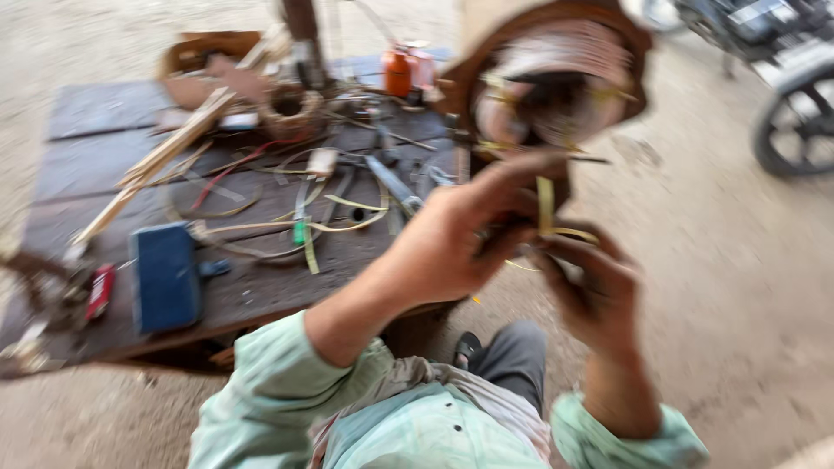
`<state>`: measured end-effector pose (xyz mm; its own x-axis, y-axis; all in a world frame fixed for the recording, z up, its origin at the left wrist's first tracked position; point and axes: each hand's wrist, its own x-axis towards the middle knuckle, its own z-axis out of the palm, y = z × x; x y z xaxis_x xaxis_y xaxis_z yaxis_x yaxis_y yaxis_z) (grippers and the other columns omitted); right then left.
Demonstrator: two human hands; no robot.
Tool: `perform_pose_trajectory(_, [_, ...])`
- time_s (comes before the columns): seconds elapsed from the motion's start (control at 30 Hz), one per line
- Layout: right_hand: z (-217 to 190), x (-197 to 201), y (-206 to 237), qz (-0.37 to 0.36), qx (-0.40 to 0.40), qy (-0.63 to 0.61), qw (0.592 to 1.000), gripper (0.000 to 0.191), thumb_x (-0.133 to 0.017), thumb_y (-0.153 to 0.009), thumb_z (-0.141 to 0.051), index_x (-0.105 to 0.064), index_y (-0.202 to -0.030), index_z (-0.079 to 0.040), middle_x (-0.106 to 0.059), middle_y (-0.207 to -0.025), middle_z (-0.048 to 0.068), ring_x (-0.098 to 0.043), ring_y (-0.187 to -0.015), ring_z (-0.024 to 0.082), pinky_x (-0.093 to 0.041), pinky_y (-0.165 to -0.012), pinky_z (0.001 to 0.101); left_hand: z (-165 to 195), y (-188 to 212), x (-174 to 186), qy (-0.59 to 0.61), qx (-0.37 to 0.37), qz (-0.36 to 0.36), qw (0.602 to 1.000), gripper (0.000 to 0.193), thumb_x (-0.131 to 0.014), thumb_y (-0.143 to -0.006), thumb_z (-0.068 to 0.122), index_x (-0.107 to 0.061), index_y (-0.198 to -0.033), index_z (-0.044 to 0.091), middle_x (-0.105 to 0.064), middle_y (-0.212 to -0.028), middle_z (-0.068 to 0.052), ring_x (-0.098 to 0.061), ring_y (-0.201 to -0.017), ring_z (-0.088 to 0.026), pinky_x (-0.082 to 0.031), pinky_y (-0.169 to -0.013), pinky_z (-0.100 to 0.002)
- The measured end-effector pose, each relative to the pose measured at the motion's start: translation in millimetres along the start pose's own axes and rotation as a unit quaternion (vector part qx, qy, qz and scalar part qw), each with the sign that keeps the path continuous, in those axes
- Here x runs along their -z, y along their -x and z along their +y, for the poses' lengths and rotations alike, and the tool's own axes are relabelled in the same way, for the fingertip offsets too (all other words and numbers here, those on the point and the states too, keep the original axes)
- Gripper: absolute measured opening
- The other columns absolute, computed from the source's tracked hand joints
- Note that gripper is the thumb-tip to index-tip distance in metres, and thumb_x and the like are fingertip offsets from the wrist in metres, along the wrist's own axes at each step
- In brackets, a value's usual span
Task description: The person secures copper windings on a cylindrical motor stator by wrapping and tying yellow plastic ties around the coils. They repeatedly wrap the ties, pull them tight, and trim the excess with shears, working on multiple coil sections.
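You are bracing the round motor core (556, 82) up high with your left hand (460, 239), fingers wrapped on its lower edge. Your right hand (591, 278) is pinching a yellow strip (546, 204) just beneath, keeping it near the copper winding (565, 52).

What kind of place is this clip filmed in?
Probably an open-air repair workshop: a low dark wooden bench littered with hand tools and yellow strips, a round copper-wound motor coil at the person's hands, bare sandy ground, and a motorcycle wheel nearby.

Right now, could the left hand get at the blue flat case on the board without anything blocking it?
Probably yes. The blue flat case lies uncovered near the board's front edge, nothing on top. But the left hand is raised, its fingers busy with a yellow strip.
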<state>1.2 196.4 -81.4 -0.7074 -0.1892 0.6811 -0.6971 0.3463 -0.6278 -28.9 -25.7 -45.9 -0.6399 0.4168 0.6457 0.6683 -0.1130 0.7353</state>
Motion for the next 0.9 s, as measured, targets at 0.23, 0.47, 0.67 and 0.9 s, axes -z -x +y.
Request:
perform_pose_trajectory(0.23, [62.5,54.0,29.0,0.12,-0.022,-0.059,0.991,0.039,-0.08,-0.103,-0.001,-0.062,-0.138,0.001,-0.064,-0.104,0.004,-0.059,-0.088,0.01,-0.048,-0.078,0.0194,-12.2,-6.1,21.9,-0.42,-0.187,0.062,0.886,0.057,-0.069,-0.102,0.012,-0.046,-0.154,0.016,-0.065,-0.132,-0.007,-0.066,-0.114,-0.02,-0.059,-0.095,-0.031])
perform_pose_trajectory(0.47, [135.3,109.3,13.7,0.198,-0.082,0.064,0.975,0.013,-0.062,-0.118,-0.007,-0.068,-0.125,0.003,-0.068,-0.117,0.006,-0.06,-0.102,0.011,-0.049,-0.094,0.0214,-39.4,-1.2,82.8,-0.562,-0.154,0.073,0.809,0.053,-0.074,-0.083,0.006,-0.065,-0.136,0.009,-0.058,-0.118,-0.01,-0.059,-0.112,-0.027,-0.057,-0.087,-0.033])
perform_pose_trajectory(0.67, [98.4,95.8,3.6,0.259,-0.08,-0.223,0.937,0.031,-0.065,-0.121,-0.026,-0.059,-0.101,-0.002,-0.063,-0.094,0.011,-0.056,-0.074,0.023,-0.043,-0.061,0.0295,5.2,2.9,69.1,-0.444,-0.055,-0.058,0.892,0.011,-0.074,-0.099,0.019,-0.07,-0.103,0.01,-0.06,-0.105,-0.009,-0.054,-0.108,-0.031,-0.048,-0.094,-0.043])
perform_pose_trajectory(0.9, [34.6,92.5,-21.6,0.032,0.002,-0.518,0.855,0.043,-0.036,-0.104,-0.044,-0.061,-0.1,-0.01,-0.062,-0.079,0.012,-0.056,-0.07,0.027,-0.053,-0.045,0.0373,10.5,-23.4,33.0,-0.112,-0.163,-0.143,0.97,0.016,-0.066,-0.1,0.021,-0.059,-0.101,0.006,-0.064,-0.117,-0.01,-0.061,-0.12,-0.035,-0.051,-0.104,-0.045])
